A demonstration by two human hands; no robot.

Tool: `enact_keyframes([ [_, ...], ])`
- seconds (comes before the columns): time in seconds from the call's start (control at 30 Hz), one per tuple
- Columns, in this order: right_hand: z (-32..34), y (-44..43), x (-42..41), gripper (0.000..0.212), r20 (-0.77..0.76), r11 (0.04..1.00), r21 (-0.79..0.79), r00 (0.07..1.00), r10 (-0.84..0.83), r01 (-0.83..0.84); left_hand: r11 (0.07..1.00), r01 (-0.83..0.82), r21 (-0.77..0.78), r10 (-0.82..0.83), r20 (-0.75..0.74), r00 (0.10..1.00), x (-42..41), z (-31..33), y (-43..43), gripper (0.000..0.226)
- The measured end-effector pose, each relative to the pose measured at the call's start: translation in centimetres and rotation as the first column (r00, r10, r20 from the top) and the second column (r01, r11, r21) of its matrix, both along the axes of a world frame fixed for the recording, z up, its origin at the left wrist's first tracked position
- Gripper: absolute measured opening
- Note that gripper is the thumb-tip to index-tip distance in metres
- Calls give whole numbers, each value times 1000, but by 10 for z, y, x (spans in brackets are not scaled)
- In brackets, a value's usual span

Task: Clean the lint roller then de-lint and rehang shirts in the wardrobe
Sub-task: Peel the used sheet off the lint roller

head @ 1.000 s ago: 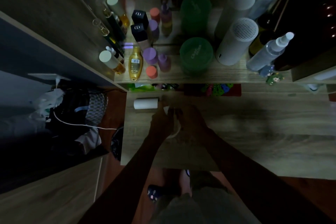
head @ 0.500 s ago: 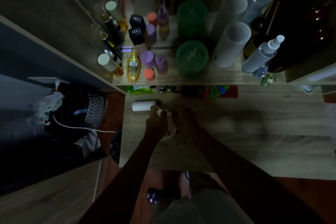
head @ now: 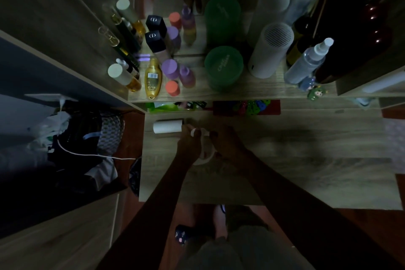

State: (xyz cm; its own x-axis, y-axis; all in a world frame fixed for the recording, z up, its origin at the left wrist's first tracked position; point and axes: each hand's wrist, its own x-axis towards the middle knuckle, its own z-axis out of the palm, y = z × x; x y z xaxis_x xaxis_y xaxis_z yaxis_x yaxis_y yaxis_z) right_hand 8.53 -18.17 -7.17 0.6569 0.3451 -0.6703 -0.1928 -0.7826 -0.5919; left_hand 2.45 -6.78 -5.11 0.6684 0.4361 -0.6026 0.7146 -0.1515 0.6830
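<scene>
The scene is dim. A white lint roller (head: 167, 126) lies on its side on the wooden table (head: 306, 160), its roll pointing left. My left hand (head: 189, 143) grips the roller's handle end just right of the roll. My right hand (head: 228, 144) is close beside it and pinches a pale strip of peeled sheet (head: 205, 144) that curls between both hands. The handle itself is hidden under my hands. No shirts are visible.
A shelf (head: 241, 92) behind the table holds several cosmetic bottles, a green jar (head: 223, 68), a white cylinder (head: 270, 50) and spray bottles (head: 306, 66). To the left sits a dark pile of bags and clothes (head: 83, 138) with a white cable. My feet are below the table edge.
Both hands have shifted slightly up and toward the roller. The pale sheet between them shows more as a curled strip. The roller has stayed in place.
</scene>
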Motion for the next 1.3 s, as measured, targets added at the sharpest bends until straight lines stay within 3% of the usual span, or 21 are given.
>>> enact_keyframes([
  [0.1, 2, -1, -1, 36, 47, 998, -3, 997, 62, -62, 1000, 4, 0, -4, -17, 1000, -1, -6, 0, 22],
  [0.17, -1, 0, 0, 35, 53, 1000, 7, 998, 19, -20, 1000, 2, 3, -2, -10, 1000, 0, -5, 0, 16],
  [0.3, -2, 0, -2, 32, 80, 1000, 12, 997, -5, 4, 1000, -4, 10, 5, -26, 1000, 3, -5, 0, 40],
  [0.43, -3, -3, -2, 34, 95, 1000, 1, 995, -18, 18, 999, -41, 26, 41, -14, 999, 2, -6, -2, 38],
  [0.6, -6, -6, -11, 33, 38, 995, 16, 994, -100, 99, 989, -127, 73, 124, 37, 992, 1, -9, -3, 27],
  [0.73, -3, -22, -10, 22, -90, 976, 94, 979, -185, 194, 976, -211, 48, 211, 23, 977, 5, -6, 1, 25],
  [0.9, -15, -52, 8, 32, 42, 994, -97, 998, 43, -39, 967, -241, -80, 238, -43, 970, 12, -3, 8, 17],
  [1.03, -10, -58, 14, 27, 85, 993, -20, 990, -112, 114, 968, -212, -134, 204, -74, 976, 13, -5, 12, 16],
  [1.13, -18, -58, 13, 24, 194, 994, -112, 981, 4, 18, 965, -192, -177, 176, -104, 979, 9, -16, 17, 22],
  [1.2, -31, -60, 14, 27, 203, 989, -145, 978, 37, -7, 960, -197, -198, 181, -98, 979, 6, -26, 20, 9],
  [1.3, -28, -58, 11, 36, 194, 987, -145, 980, -41, 70, 951, -209, -228, 187, -114, 976, -1, -39, 28, 9],
])
